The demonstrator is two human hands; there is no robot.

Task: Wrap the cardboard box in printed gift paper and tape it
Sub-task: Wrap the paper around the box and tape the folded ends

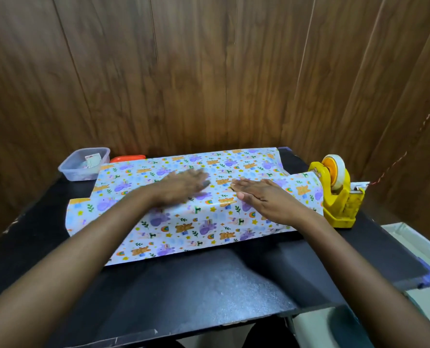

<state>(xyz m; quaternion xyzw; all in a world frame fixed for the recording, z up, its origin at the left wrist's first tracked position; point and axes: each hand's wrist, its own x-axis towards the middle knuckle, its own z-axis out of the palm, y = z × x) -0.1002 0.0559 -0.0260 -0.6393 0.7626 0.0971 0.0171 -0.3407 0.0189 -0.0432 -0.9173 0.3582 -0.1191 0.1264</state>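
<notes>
The sheet of white gift paper printed with purple and orange animals (pixel 183 229) is taking up the middle of the black table top (pixel 209 285). It is humping over something beneath, with the flat left hand (pixel 183 187) and right hand (pixel 261 199) resting on the hump. A broad strip of bare black surface is lying open along the near edge. On the right, a yellow tape dispenser with a white roll (pixel 337 194) is standing right at the paper's edge, blocking that side. At the far left a clear plastic tub (pixel 83 164) and a flat orange lid (pixel 127 158) are sitting close to the brown wood-panelled wall (pixel 209 84), which is closing off the back.
</notes>
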